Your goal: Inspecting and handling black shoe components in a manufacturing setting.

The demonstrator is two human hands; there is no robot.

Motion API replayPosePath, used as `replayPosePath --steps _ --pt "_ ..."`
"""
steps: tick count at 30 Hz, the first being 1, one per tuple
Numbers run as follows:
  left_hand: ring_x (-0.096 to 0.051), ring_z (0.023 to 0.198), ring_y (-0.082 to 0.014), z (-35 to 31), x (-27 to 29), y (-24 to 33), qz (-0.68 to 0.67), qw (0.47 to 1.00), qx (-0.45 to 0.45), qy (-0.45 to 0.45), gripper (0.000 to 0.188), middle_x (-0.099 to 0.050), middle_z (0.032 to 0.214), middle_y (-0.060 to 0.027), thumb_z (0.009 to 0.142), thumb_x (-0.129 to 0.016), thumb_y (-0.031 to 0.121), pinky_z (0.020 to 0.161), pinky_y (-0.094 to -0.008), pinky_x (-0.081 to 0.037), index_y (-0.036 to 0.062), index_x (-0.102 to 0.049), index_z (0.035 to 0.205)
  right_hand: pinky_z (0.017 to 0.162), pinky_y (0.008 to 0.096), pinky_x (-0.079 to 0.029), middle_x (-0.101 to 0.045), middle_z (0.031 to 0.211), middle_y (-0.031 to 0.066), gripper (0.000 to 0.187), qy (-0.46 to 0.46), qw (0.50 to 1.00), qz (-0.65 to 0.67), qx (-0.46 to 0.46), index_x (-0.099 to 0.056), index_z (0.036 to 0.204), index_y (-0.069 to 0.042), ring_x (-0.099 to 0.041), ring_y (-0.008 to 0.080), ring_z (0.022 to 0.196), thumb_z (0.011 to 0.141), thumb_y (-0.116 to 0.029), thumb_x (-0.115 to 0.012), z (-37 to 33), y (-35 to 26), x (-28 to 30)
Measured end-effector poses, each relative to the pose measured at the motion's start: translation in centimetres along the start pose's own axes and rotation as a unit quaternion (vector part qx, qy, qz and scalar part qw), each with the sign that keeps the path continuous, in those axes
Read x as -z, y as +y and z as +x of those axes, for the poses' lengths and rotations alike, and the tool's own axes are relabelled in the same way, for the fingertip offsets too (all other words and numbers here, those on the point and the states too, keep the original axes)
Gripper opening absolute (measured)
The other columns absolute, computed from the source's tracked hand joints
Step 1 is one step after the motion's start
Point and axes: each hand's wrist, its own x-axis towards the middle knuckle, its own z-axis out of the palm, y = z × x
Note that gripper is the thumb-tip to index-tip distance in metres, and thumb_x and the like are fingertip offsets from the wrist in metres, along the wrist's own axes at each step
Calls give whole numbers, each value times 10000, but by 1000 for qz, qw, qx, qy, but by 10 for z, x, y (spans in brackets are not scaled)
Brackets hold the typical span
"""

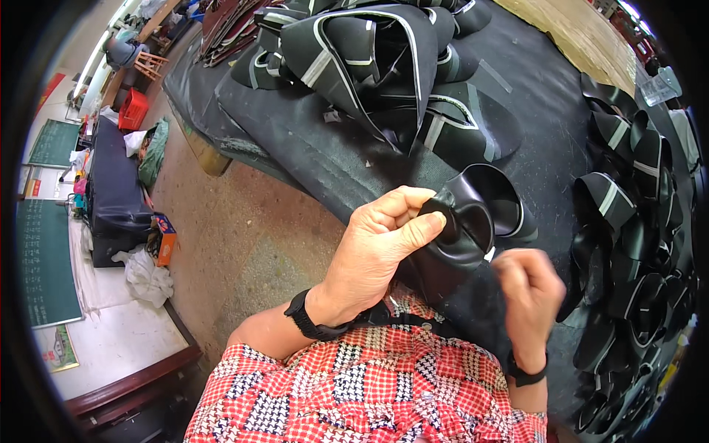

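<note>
My left hand (pixel 380 232) pinches the edge of a black leather shoe upper (pixel 458 247) between thumb and fingers, above the table's near edge. The piece is glossy and folded, its far part curving into an open loop. My right hand (pixel 528 284) is beside it on the right, fingers curled in and slightly blurred by motion. A small white bit (pixel 490 254) shows between that hand and the upper; I cannot tell which of them it belongs to. What the right fingers hold, if anything, is hidden.
Black uppers with white edge tape (pixel 362 66) are heaped at the back of the dark-covered table (pixel 310 155). More black pieces (pixel 628 244) pile along the right. A yellowish sheet (pixel 576 33) lies at the far right, near a clear plastic container (pixel 659 86). Left stands a red crate (pixel 133 110).
</note>
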Motion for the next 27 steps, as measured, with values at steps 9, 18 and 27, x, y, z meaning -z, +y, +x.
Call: replayPosePath --steps 9,18,27 --pt "-566 867 -68 3 4 -18 61 997 24 -38 235 -618 958 -22 851 -587 -5 790 -205 -459 24 -564 1082 952 322 -400 -552 1141 79 456 -211 790 574 -43 -458 1197 -5 -530 174 1062 838 -234 -622 35 22 -45" --pt "-518 795 -15 19 11 -18 37 992 112 -45 169 -595 879 18 871 -603 83 708 -159 -417 11 -572 1020 862 292 -458 -636 967 45 217 -132 795 589 -68 -605 1010 -27 -589 133 922 794 -24 -626 40 29 -54" --pt "-477 736 -13 36 13 -14 55 986 154 -31 127 -560 815 45 884 -595 140 675 -166 -392 25 -606 937 855 296 -455 -610 1019 31 299 -142 784 596 -100 -568 1078 -45 -579 137 927 802 -103 -664 43 27 -62"
